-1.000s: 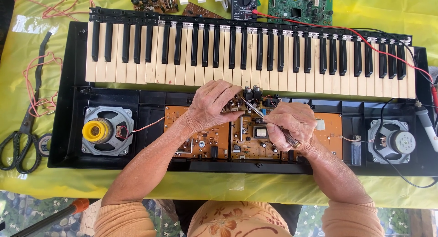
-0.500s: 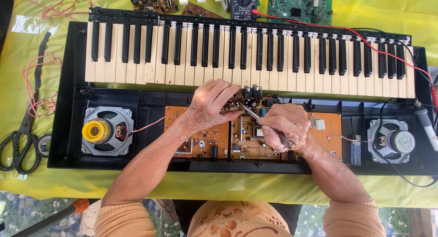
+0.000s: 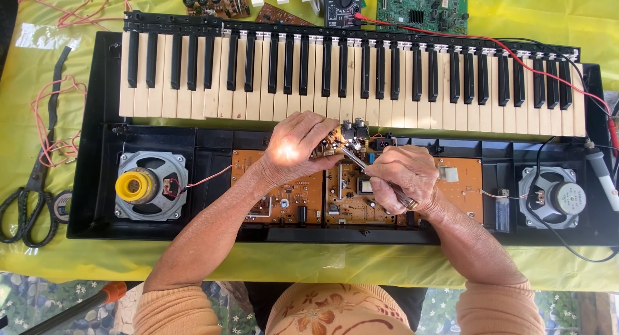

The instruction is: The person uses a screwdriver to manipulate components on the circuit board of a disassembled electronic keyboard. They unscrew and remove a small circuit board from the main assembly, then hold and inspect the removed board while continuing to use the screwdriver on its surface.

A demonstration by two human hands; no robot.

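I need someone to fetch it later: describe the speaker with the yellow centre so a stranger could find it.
Start at the opened keyboard case on the yellow-green cloth. Below the keys, at its left end, sits a round grey speaker. Unlike the grey-centred speaker at the right end, it has a bright yellow middle.

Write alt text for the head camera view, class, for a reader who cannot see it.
Two bare hands work over the brown circuit board inside an opened black electronic keyboard: the left hand pinches a small part near the keys, and the right hand holds a thin metal tool to it. A speaker sits at each end, and scissors lie on the yellow cloth.
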